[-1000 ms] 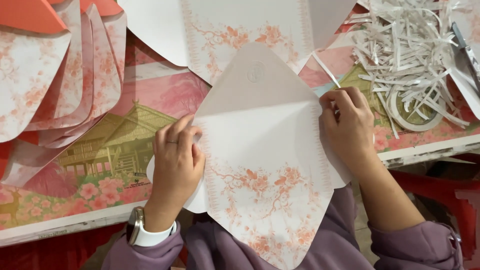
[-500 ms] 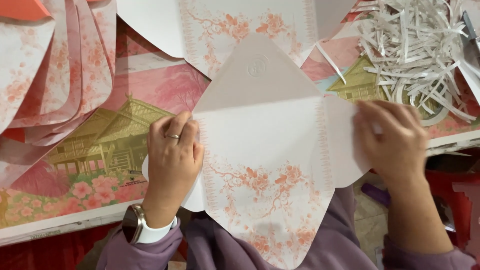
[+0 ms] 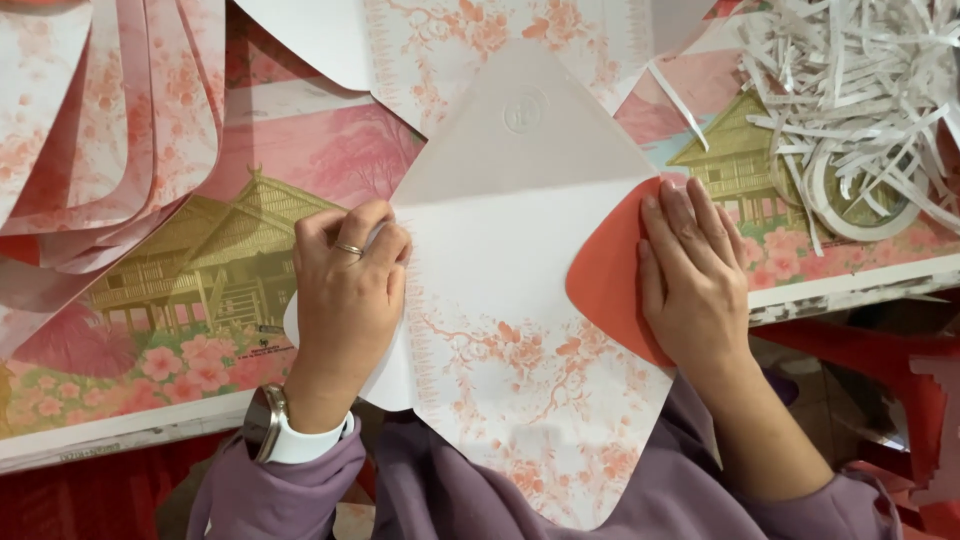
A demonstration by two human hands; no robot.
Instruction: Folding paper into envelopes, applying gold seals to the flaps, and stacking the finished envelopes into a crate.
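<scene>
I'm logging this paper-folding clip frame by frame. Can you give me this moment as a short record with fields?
Setting: table covered by a printed sheet with houses and flowers
Main item: unfolded envelope blank, floral print, diamond-shaped
Left hand: flat on the blank's left flap
Right hand: pressing the right flap folded inward, orange side up
Upper left: stack of blanks
Upper right: paper strips and a tape roll

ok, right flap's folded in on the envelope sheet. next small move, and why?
Probably fold the left flap in to match. The right hand lies flat on the folded red flap, while the left hand rests on the other side of the envelope sheet, where the flap is unfolded and pokes out.
</scene>
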